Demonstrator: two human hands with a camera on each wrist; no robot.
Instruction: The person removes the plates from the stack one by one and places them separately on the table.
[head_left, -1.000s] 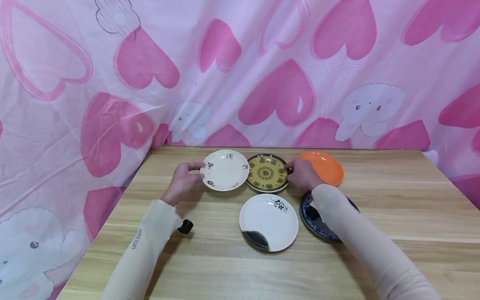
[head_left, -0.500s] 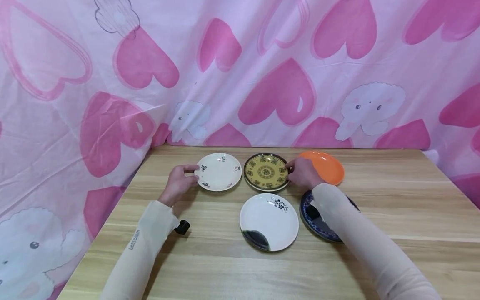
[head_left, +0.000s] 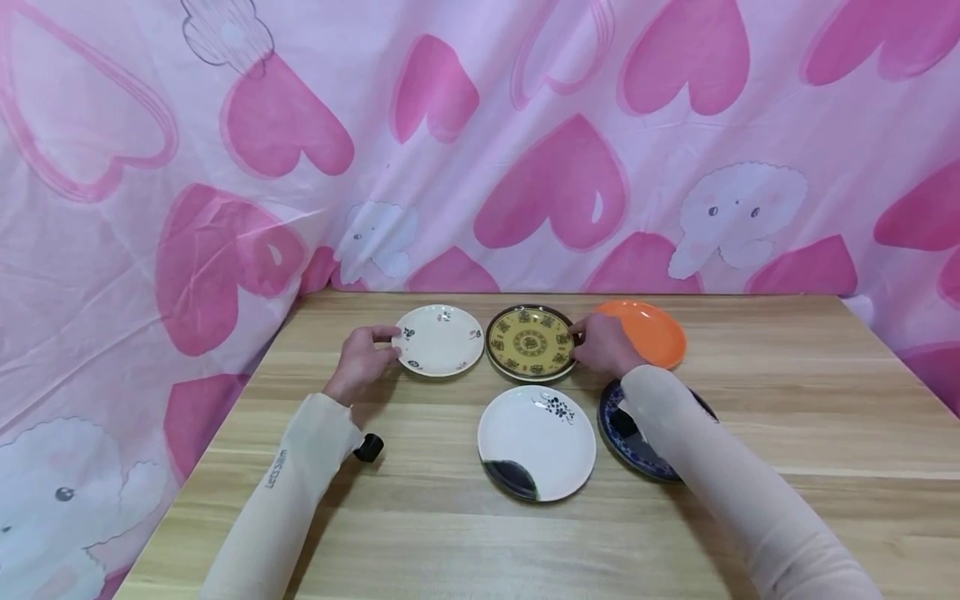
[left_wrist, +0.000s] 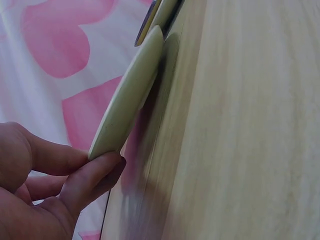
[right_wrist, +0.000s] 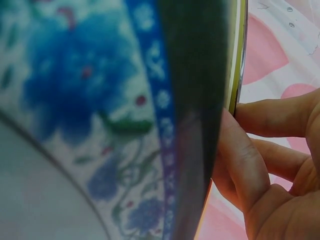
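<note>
My left hand [head_left: 363,362] pinches the left rim of a white plate [head_left: 440,342] with small dark motifs, thumb on one face and fingers on the other. In the left wrist view that white plate [left_wrist: 127,95] is edge-on, its held side raised off the tabletop. Just right of it lies a mustard-yellow plate [head_left: 531,342] with a dark rim and brown pattern, a pale plate edge showing beneath. At its right rim, my right hand [head_left: 609,346] grips with thumb and fingers. The right wrist view shows stacked yellow and white edges [right_wrist: 236,60] between these fingers.
An orange plate [head_left: 656,337] lies behind the right hand. Under the right forearm sits a dark blue patterned plate [head_left: 637,450], partly hidden. A white plate with a black patch [head_left: 536,442] lies nearer on the wooden table [head_left: 420,533]. A pink heart-print cloth [head_left: 555,183] hangs behind.
The left hand has drawn the white plate leftward and lower, from overlapping the yellow plate's edge to beside it. The right hand has stayed at the yellow plate's rim.
</note>
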